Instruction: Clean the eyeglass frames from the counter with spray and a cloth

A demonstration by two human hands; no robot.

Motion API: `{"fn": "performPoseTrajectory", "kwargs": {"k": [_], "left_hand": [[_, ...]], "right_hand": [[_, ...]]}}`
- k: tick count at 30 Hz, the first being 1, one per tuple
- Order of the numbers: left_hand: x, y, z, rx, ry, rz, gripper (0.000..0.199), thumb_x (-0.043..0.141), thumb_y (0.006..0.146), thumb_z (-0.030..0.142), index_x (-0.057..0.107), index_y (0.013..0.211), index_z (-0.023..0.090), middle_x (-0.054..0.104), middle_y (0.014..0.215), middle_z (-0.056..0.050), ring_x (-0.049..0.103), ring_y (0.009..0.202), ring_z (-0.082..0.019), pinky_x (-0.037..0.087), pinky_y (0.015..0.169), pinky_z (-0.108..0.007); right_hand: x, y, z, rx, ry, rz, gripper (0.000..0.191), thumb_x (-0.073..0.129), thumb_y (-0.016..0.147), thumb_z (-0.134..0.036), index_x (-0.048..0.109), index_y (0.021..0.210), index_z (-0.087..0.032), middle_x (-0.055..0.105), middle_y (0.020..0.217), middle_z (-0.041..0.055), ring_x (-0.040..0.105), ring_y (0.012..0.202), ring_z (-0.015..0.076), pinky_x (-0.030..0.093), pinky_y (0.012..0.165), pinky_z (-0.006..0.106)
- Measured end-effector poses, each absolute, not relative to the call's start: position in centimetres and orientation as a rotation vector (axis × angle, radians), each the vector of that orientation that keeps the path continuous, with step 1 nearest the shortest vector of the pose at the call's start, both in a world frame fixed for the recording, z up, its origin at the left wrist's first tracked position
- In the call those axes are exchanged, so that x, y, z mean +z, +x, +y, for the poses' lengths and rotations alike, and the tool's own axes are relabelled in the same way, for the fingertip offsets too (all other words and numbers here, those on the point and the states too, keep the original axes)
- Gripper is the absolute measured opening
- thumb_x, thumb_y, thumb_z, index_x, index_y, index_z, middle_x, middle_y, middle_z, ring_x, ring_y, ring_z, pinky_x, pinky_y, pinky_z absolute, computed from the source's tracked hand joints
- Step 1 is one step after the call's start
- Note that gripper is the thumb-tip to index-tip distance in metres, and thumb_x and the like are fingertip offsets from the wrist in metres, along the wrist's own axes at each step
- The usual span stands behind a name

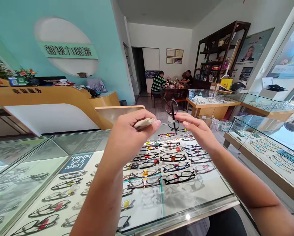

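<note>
Pair of glasses and pale folded item above a glass-topped bench [201, 211]. The dark-framed pair of glasses [173, 114] is being held in the air between the 2 hands, well above the bench and nearer the right hand [202, 132]. Its long axis is being presented nearly upright, with 1 lens above the other; a small white tag is being shown near its middle. The pair is apparently being gripped at its right side by the fingertips of the right hand, whose fingers are being held narrow and almost straight; the exact contact is being partly hidden. By the left hand [127, 137], a pale folded item [145, 123], possibly cloth, is being pinched between thumb and curled fingers. Its crumpled end is being pointed toward the glasses, across a gap; no contact is being shown. Beneath, rows of spectacles [174, 158] are being displayed under the glass, beside a blue printed card [75, 162]. In the background, 2 seated persons [158, 83] [188, 79] are being shown, well apart from both hands.
</note>
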State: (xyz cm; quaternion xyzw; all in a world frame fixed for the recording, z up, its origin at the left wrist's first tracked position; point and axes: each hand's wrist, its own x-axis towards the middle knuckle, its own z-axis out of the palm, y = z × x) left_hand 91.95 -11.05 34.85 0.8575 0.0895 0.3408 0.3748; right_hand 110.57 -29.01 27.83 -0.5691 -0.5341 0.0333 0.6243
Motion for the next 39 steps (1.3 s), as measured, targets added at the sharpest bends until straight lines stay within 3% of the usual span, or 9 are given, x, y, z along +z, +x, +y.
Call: {"fn": "performPoseTrajectory", "kwargs": {"k": [6,11,20,29,34,39], "left_hand": [[34.8,92.0,-11.0,0.866,2.181,0.176,0.023,0.070,0.091,0.043,0.069,0.078,0.024,0.055,0.062,0.002,0.046,0.053,-0.014,0.035,0.050,-0.027],[34.4,92.7,-11.1,0.921,2.133,0.153,0.021,0.076,0.086,0.045,0.072,0.089,0.024,0.072,0.085,-0.001,0.061,0.067,-0.016,0.048,0.058,-0.027],[32.8,95.0,-11.5,1.052,2.045,0.146,0.026,0.081,0.088,0.046,0.075,0.098,0.023,0.076,0.100,-0.003,0.069,0.083,-0.018,0.057,0.075,-0.029],[32.1,96.5,-11.5,1.095,2.054,0.206,0.024,0.074,0.090,0.043,0.071,0.083,0.020,0.056,0.066,0.003,0.045,0.059,-0.013,0.035,0.055,-0.027],[31.9,96.8,-10.2,0.844,2.082,0.213,0.025,0.066,0.092,0.040,0.063,0.077,0.020,0.052,0.066,0.003,0.044,0.062,-0.013,0.035,0.058,-0.026],[32.1,96.7,-9.5,0.585,2.117,0.182,0.026,0.065,0.088,0.037,0.056,0.071,0.019,0.047,0.068,0.004,0.039,0.063,-0.012,0.029,0.056,-0.025]], "right_hand": [[31.3,105.9,-26.4,-0.136,-1.268,-1.323,0.029,0.063,0.109,-0.045,0.080,0.130,-0.038,0.071,0.138,0.0033,0.062,0.138,0.0241,0.047,0.123,0.051],[30.2,105.5,-25.9,-0.367,-1.318,-1.332,0.029,0.060,0.110,-0.038,0.074,0.135,-0.038,0.068,0.138,0.0048,0.063,0.134,0.0264,0.049,0.119,0.054],[30.7,106.4,-26.9,-0.661,-1.516,-1.465,0.028,0.058,0.108,-0.031,0.073,0.131,-0.025,0.069,0.132,0.0116,0.062,0.123,0.0310,0.051,0.106,0.055],[32.0,106.8,-28.0,-0.575,-1.767,-1.591,0.026,0.055,0.108,-0.023,0.078,0.119,-0.018,0.076,0.117,0.0106,0.061,0.104,0.0272,0.044,0.094,0.047],[32.3,107.0,-28.1,-0.636,-1.888,-1.844,0.029,0.052,0.106,-0.008,0.078,0.113,-0.019,0.075,0.106,0.0071,0.058,0.097,0.0240,0.036,0.088,0.042],[32.0,106.6,-27.8,-0.852,-1.936,-1.912,0.020,0.059,0.108,-0.013,0.075,0.097,-0.021,0.073,0.097,0.0051,0.051,0.089,0.0226,0.027,0.080,0.041]]}}
